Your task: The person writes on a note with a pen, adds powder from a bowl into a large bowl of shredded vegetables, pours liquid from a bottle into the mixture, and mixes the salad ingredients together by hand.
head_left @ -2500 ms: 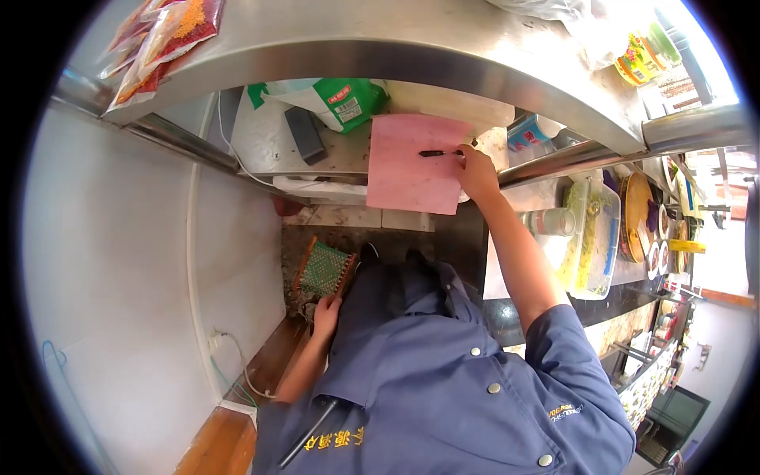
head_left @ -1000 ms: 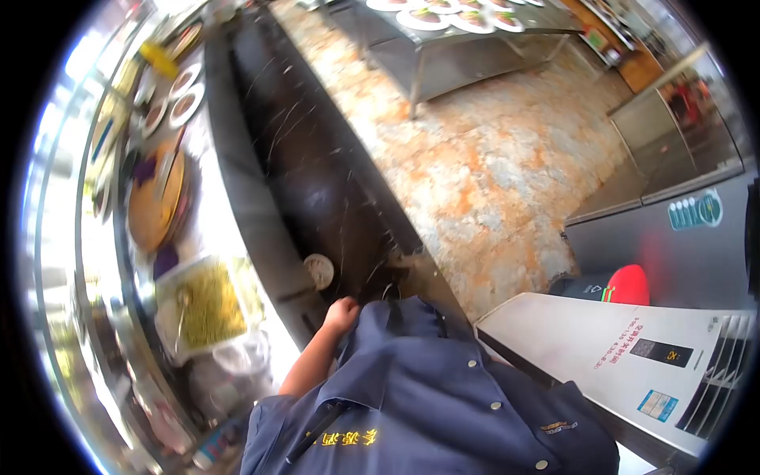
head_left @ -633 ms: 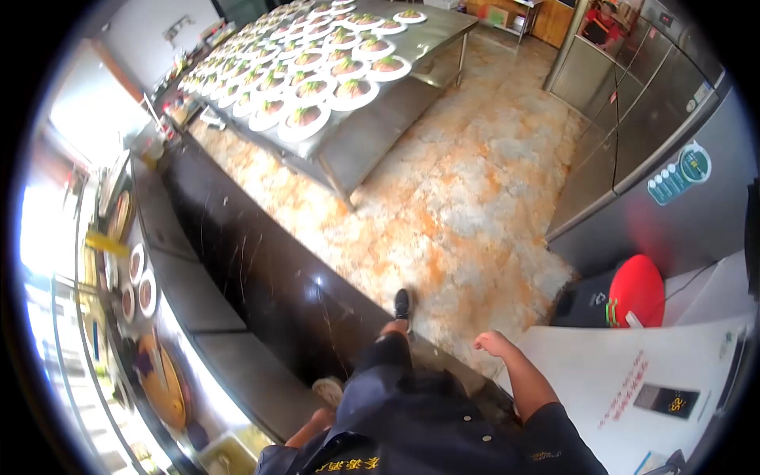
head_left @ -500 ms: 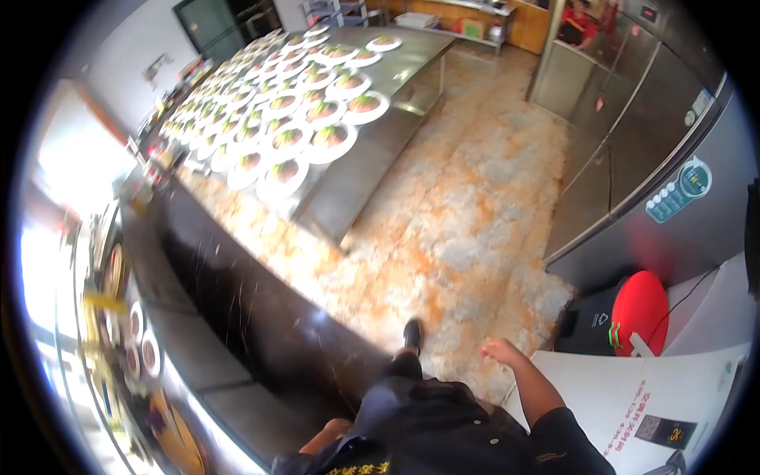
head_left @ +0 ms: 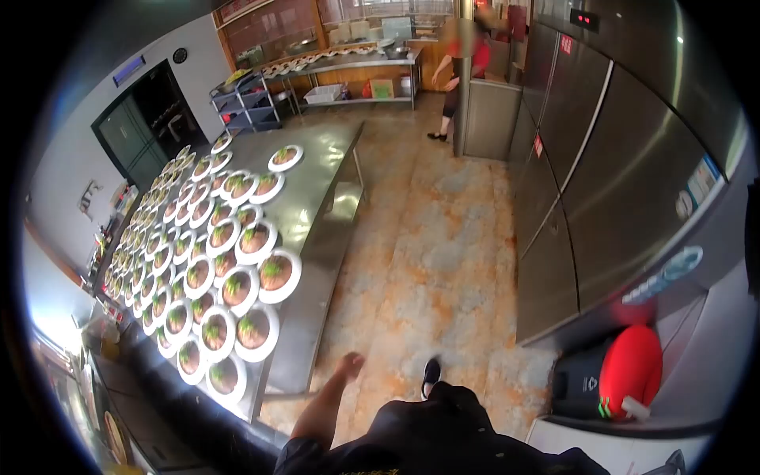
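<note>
My left hand [head_left: 351, 366] hangs over the floor in front of my body, just right of the near end of the steel table [head_left: 299, 317]. It touches nothing that I can see, and its fingers are smeared by motion. My right hand is out of view. On the table stand several white plates [head_left: 277, 297] of reddish-brown food topped with green garnish, some overlapping. One plate [head_left: 286, 158] sits apart near the far end.
Tall steel cabinets [head_left: 554, 190] line the right side. A black bin [head_left: 574, 384] and a red object [head_left: 632, 368] stand at lower right. Another person in red [head_left: 480, 55] is by a steel partition [head_left: 487, 119]. A blue trolley [head_left: 249, 111] and back counter [head_left: 348, 62] are beyond the table.
The view has turned from the shelf with a pink sheet and pen, where my right hand was, toward the plated table. My left hand has swung forward; my right hand has left view.
</note>
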### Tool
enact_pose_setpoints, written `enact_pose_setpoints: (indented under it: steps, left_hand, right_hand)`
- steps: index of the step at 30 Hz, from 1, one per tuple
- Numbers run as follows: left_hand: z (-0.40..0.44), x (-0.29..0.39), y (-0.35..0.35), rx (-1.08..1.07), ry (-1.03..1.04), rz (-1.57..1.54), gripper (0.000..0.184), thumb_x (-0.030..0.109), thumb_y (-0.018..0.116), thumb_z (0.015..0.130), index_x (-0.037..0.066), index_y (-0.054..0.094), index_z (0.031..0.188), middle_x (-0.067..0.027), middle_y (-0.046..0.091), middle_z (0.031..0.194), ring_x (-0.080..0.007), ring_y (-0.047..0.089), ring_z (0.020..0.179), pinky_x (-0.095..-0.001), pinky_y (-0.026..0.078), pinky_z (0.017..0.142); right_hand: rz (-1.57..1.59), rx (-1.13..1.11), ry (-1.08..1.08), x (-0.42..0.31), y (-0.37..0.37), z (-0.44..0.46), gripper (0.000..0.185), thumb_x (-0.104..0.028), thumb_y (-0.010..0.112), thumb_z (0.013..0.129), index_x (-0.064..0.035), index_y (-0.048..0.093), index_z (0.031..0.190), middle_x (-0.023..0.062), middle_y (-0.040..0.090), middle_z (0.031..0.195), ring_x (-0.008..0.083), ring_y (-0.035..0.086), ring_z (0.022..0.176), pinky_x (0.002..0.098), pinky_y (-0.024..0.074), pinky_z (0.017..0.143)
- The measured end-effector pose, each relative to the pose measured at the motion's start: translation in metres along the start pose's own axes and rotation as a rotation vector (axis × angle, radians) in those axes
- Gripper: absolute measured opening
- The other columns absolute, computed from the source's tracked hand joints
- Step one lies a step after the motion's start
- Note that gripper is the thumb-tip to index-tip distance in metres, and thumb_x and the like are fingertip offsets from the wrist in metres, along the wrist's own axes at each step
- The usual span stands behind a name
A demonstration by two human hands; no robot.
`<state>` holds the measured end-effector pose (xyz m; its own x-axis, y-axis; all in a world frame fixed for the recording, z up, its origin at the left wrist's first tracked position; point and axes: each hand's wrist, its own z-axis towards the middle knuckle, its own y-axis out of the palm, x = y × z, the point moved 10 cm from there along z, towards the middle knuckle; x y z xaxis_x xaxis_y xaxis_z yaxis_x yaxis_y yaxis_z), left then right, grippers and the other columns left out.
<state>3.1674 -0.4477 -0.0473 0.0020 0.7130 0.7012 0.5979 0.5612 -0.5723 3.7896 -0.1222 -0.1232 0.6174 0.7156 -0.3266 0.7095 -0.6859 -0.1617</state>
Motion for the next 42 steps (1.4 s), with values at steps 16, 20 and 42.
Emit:
enact_pose_setpoints:
  steps: [16,20,42]
  left_hand:
    - [0.263,0.048,-0.003,-0.658,-0.172,0.541,0.041,0.047,0.054,0.093,0.011,0.074,0.095,-0.017,0.072,0.096,-0.0332,0.068,0.092,-0.047,0.052,0.081]
    - [0.442,0.1,-0.05,-0.41,-0.226,0.349,0.042,0.045,0.051,0.095,0.01,0.074,0.094,-0.0176,0.071,0.094,-0.0329,0.068,0.088,-0.0481,0.052,0.078]
    - [0.436,0.275,0.028,-0.38,-0.434,0.391,0.036,0.038,0.063,0.088,0.006,0.075,0.101,-0.0188,0.073,0.104,-0.0352,0.07,0.096,-0.043,0.055,0.083]
  right_hand:
    - [0.221,0.511,-0.548,-0.251,-0.839,0.102,0.039,-0.026,0.071,0.088,0.0063,0.063,0.108,0.0191,0.072,0.087,0.0332,0.069,0.083,0.0431,0.0555,0.081]
    - [0.166,0.238,-0.523,-0.175,-0.857,0.204,0.034,-0.016,0.055,0.096,0.0107,0.06,0.117,0.0241,0.07,0.112,0.0339,0.07,0.099,0.0479,0.0559,0.083]
    - [0.636,0.072,-0.177,-0.271,-1.363,0.351,0.025,-0.019,0.048,0.094,-0.0021,0.067,0.089,0.0158,0.067,0.086,0.0293,0.067,0.084,0.0462,0.0538,0.071]
